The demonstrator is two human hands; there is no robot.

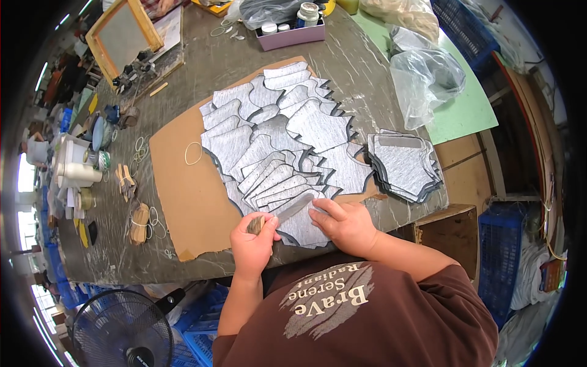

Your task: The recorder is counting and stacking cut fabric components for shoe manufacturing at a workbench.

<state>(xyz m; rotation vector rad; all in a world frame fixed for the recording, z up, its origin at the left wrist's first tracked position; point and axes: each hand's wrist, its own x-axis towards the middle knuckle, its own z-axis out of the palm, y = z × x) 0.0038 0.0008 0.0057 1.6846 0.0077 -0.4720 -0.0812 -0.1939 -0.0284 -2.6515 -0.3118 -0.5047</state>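
My left hand [252, 241] is closed around a small brownish-grey bundle [256, 225], perhaps a stack of strips; its kind is not clear. A narrow grey strip [295, 208] slants between my two hands over a speckled light-grey cut fabric piece [299, 225]. At the strip's far end, the fingertips of my right hand [345, 226] are pinched low against it and the fabric. Just beyond my hands, several similar cut pieces [275, 177] fan out in overlapping rows. Another stack of pieces [403, 165] lies to the right, with a grey strip on top.
Brown cardboard [177, 177] lies under the pieces. Bundled tan strips [139, 223] and rubber bands [193, 153] are at the left. A purple box [290, 38] with jars stands at the back, clear plastic bags [425, 79] at the right. A black fan [122, 330] stands below the table edge.
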